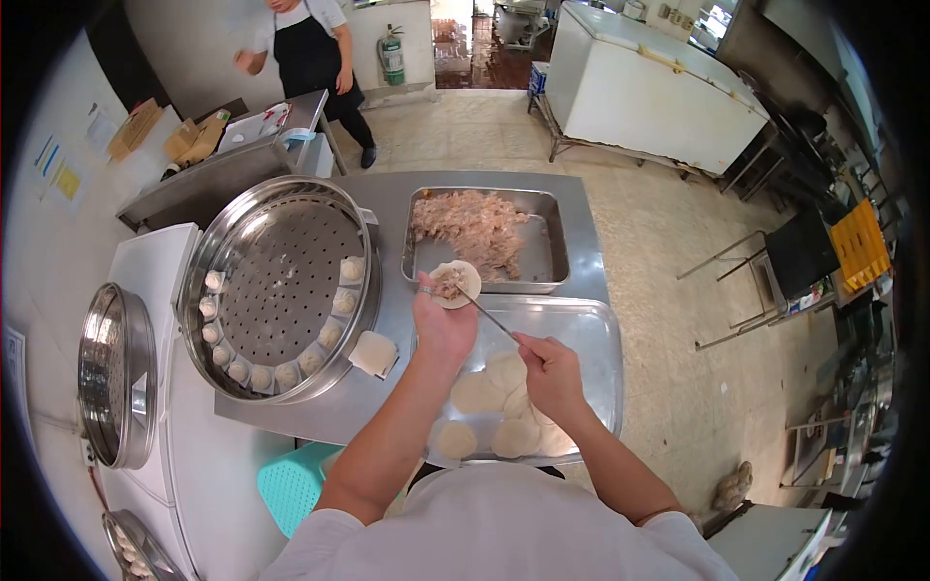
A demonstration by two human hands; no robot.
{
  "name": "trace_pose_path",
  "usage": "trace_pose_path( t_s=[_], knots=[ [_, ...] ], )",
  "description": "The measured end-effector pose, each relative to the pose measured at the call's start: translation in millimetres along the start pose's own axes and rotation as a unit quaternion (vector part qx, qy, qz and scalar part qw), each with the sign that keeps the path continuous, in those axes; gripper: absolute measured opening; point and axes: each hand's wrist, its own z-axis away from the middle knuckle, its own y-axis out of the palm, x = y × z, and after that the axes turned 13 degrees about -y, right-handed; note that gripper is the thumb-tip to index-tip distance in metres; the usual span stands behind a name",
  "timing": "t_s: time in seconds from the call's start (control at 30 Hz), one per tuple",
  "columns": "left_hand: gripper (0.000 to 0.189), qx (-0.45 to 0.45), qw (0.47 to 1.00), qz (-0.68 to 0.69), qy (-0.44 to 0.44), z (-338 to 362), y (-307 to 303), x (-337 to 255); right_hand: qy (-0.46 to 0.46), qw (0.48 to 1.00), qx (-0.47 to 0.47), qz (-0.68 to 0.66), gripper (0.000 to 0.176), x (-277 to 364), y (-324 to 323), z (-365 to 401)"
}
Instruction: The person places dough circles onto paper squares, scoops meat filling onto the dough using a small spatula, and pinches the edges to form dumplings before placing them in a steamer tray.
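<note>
Steamer (281,252) holds dumplings (287,375), pan (547,242) minced filling (472,221), tray (586,329) dough rounds (473,392); left hand (448,327) cradles a filled wrapper (455,268), right hand (552,373) grips a utensil (495,321) slanting forward-left onto it.

We can read no word, number or brand anywhere. Behind the large steamer pan (281,276), a green fire extinguisher (391,48) bears a pale label (393,62) too small for us to make out. Left of the pan, we find a wall notice (58,172) with blue and yellow patches, its print equally illegible to us.
</note>
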Motion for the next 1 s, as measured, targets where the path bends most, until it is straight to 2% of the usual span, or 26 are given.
trace_pose_path(
  t_s=[0.27,0.37,0.47,0.57,0.6,0.67,0.77,0.87,0.93,1.0],
  knots=[
    [0.048,-0.045,0.999,0.015,0.007,-3.8,11.1,10.0,0.002,0.996,-0.040,0.082,0.022,-10.0,3.9,-7.6],
    [0.047,-0.058,0.997,0.044,0.014,-14.3,3.7,9.5,-0.004,0.996,-0.048,0.080,0.023,-19.8,4.9,-14.0],
    [0.046,-0.056,0.997,0.048,0.018,-23.9,-5.1,6.9,0.004,0.995,-0.092,0.023,0.022,-53.9,15.2,-22.4],
    [0.046,-0.046,0.998,0.032,0.008,-29.0,-18.2,-5.2,0.141,0.988,-0.037,-0.059,0.023,-68.3,10.4,-39.6],
    [0.047,-0.058,0.998,0.017,0.004,-27.1,-17.9,-9.3,0.212,0.970,0.006,-0.120,0.026,-70.1,4.9,-42.6],
    [0.049,-0.075,0.997,-0.002,-0.004,-23.6,-17.1,-14.9,0.347,0.903,0.089,-0.239,0.032,-72.6,-9.8,-44.7],
    [0.052,-0.079,0.997,-0.013,-0.016,-20.1,-20.5,-20.9,0.373,0.884,0.100,-0.263,0.035,-71.4,-31.1,-21.4],
    [0.053,-0.053,0.997,-0.035,-0.049,-15.0,-27.1,-24.7,0.391,0.892,0.096,-0.204,0.032,-55.8,-54.8,1.5],
    [0.053,-0.025,0.994,-0.061,-0.091,-10.1,-29.0,-26.0,0.276,0.953,0.061,-0.110,0.030,-64.3,-51.8,19.4],
    [0.053,-0.037,0.993,-0.029,-0.107,-5.1,-25.5,-20.7,0.147,0.989,0.035,-0.002,0.029,-58.2,-50.5,21.3]
  ],
)
